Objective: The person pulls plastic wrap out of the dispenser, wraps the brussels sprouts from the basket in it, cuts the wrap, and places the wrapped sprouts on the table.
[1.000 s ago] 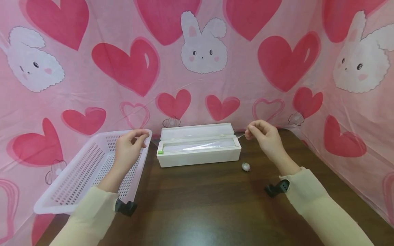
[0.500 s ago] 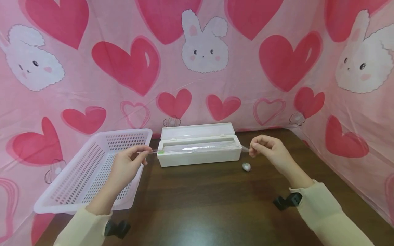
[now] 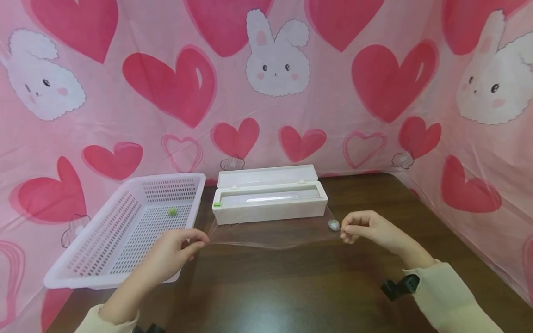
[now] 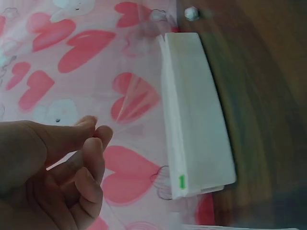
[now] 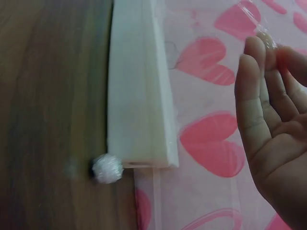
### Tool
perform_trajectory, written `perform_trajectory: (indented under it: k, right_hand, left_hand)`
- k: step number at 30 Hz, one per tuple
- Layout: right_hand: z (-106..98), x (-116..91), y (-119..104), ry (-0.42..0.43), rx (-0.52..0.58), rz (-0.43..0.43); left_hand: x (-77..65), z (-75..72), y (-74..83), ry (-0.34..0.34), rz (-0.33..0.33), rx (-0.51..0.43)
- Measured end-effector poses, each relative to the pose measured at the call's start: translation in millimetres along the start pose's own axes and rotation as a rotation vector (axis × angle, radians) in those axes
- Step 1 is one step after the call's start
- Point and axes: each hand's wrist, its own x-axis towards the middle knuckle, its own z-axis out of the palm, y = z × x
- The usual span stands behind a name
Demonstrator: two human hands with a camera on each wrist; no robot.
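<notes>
A white cling film dispenser (image 3: 270, 212) with a green slider at its left end stands at the back with its lid raised. From it a thin sheet of cling film (image 3: 275, 244) runs toward me, its front edge sagging a little above the brown table. My left hand (image 3: 172, 252) pinches the film's left corner between thumb and fingertips. At the opposite corner my right hand (image 3: 372, 233) pinches it the same way; in the right wrist view, crinkled film shows at those fingertips. A small ball wrapped in shiny film (image 5: 108, 168) lies near the dispenser's right end.
A pale plastic basket (image 3: 54, 277) with slotted walls stands on the left, beside my left forearm. Inside it sits a small green round thing (image 3: 172, 212). A pink cloth (image 3: 325, 101) with hearts and rabbits hangs behind and at the sides of the table (image 3: 283, 291).
Both hands have come down and toward me, drawing the cling film out of the dispenser into a wider sheet. The green thing in the basket, hidden before, now shows.
</notes>
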Motion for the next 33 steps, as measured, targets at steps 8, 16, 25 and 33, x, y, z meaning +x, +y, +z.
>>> perform_trajectory:
  k: [8, 16, 25, 33]
  right_hand:
    - [3, -8, 17, -0.117, -0.049, 0.003]
    - [3, -19, 35, -0.135, -0.071, 0.053]
    - [7, -18, 50, -0.249, 0.034, -0.046]
    - [9, -18, 54, -0.204, -0.014, -0.109]
  left_hand:
    - [-8.8, 21.6, -12.6, -0.107, 0.007, -0.043]
    - [-14.8, 43.1, -27.6, -0.203, -0.024, -0.028]
    - [-18.3, 57.7, -34.6, -0.208, 0.001, 0.067]
    - [-18.8, 64.6, -35.1, -0.21, -0.029, 0.151]
